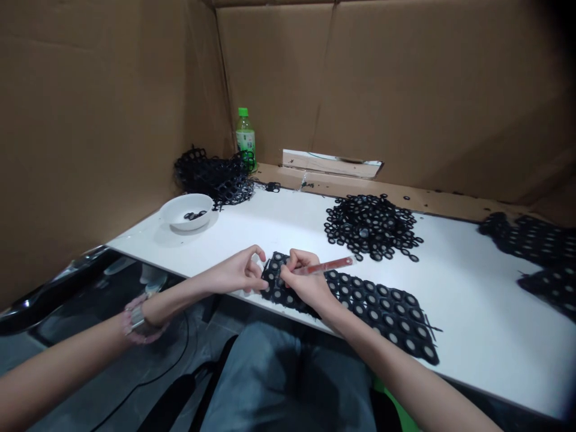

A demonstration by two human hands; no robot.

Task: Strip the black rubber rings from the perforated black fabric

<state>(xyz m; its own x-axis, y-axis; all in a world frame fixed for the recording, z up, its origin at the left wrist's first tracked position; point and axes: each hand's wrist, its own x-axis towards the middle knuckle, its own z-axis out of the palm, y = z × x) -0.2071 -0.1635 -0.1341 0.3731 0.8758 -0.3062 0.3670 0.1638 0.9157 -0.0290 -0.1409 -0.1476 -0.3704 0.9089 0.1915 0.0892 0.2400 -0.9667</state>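
A black rubber-like sheet (391, 309) with rows of round pale-centred pieces lies along the table's near edge. At its left end is my left hand (240, 273), fingers curved and apart, the lower fingertip touching the sheet's edge. My right hand (310, 282) rests over the sheet's left part, its fingers closed around a slim pen-like tool with a red handle (326, 266). The tool's tip is hidden by the fingers, so I cannot tell if it touches the sheet. Behind the sheet is a heap of loose black rings or discs (371, 225).
A white bowl (166, 211) with a few black pieces stands at the left. Behind it are tangled black mesh offcuts (211, 174) and a green-capped bottle (245, 138). More black sheets (535, 240) lie at the right. Cardboard walls (382, 90) enclose the white table (477, 300).
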